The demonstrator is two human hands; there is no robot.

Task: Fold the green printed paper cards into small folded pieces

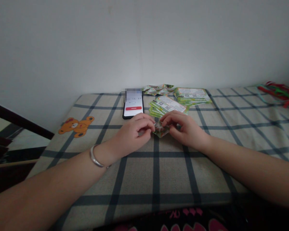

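Between my two hands, a small folded piece of printed paper (161, 131) sits low over the checked tablecloth. My left hand (137, 130), with a silver bangle at the wrist, pinches its left side. On the other side my right hand (180, 126) has its thumb and fingers curled onto the paper's edge. Just behind them lies a loose stack of green-and-white printed leaflets (168, 105). A second leaflet stack (192, 93) is to its right, and several folded paper pieces (158, 89) stand near the wall.
A phone (133, 107) with a lit timer screen lies left of the leaflets. The tablecloth (139, 176) carries an orange bear picture (77, 126) at left. Red and green cloth or straps (281, 93) lie at far right; the wall (139, 41) borders the back.
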